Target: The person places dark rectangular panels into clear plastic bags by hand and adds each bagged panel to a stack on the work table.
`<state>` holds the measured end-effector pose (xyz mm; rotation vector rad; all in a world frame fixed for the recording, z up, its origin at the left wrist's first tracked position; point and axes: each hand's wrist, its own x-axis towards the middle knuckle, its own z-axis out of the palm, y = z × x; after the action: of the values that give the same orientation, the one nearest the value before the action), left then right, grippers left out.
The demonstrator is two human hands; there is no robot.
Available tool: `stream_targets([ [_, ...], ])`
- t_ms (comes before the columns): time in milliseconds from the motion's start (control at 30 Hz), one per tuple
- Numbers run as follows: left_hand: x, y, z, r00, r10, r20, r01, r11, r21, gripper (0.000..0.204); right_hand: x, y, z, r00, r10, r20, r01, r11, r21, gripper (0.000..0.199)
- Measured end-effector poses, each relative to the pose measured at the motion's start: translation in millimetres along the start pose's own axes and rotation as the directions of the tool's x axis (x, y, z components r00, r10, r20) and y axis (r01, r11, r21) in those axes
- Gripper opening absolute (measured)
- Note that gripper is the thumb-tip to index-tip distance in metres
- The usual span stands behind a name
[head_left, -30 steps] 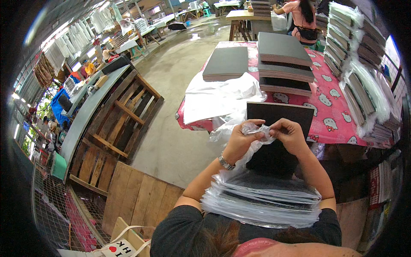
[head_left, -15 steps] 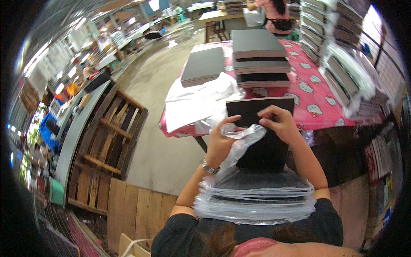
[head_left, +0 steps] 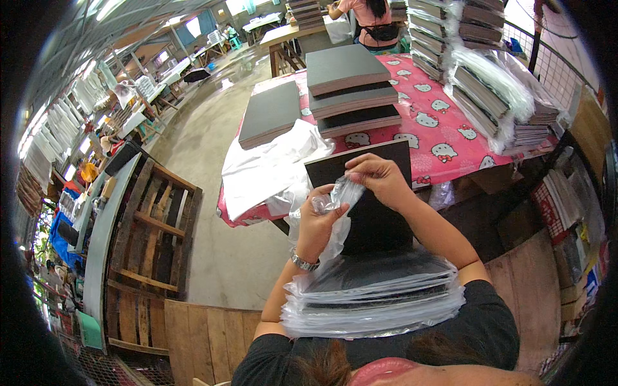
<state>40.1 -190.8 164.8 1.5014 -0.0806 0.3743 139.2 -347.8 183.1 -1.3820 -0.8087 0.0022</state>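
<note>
At the centre of the frame, the person's left hand (head_left: 317,222) and right hand (head_left: 380,180) both pinch the crumpled mouth of a thin clear plastic bag (head_left: 336,206), fingers closed on the film. The bag hangs in front of a flat black rectangular board (head_left: 373,212) that stands upright just behind the hands. Below them, in the lower middle of the frame, a stack of black boards already wrapped in clear plastic (head_left: 373,296) rests against the person's chest. Behind, in the upper middle, a table with a pink patterned cloth (head_left: 444,138) carries piles of dark grey boards (head_left: 351,87) and a heap of white plastic sheeting (head_left: 270,167).
</note>
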Motion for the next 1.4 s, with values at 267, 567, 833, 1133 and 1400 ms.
stream_targets([
  [267,-5.6,13.6,-35.4,0.954,-0.114,0.279,0.245,0.831,-0.498,0.024,-40.6,-18.7,2.7,0.547,0.205,0.811,-0.383,0.923,0.025,0.02],
  [567,-26.2,27.1,-69.6,0.776,-0.018,0.63,0.144,0.978,-0.149,0.022,-43.9,-22.7,-58.3,0.83,0.126,0.543,-0.403,0.809,0.428,0.027],
  [833,-45.8,-11.3,-86.1,0.809,-0.204,0.551,0.365,0.909,-0.2,0.031,-42.4,-26.9,-80.1,0.969,-0.029,0.245,-0.073,0.915,0.397,0.013],
  [1133,-26.8,46.9,-94.1,0.989,0.015,0.15,0.071,0.832,-0.55,0.029,-64.2,-1.9,-81.0,0.789,0.347,0.507,-0.371,0.927,-0.057,0.011],
  [1400,-45.1,-4.2,-74.1,0.711,-0.345,0.613,0.246,0.938,0.243,0.029,-47.7,-13.0,-88.5,0.995,0.079,0.067,-0.1,0.563,0.82,0.024],
])
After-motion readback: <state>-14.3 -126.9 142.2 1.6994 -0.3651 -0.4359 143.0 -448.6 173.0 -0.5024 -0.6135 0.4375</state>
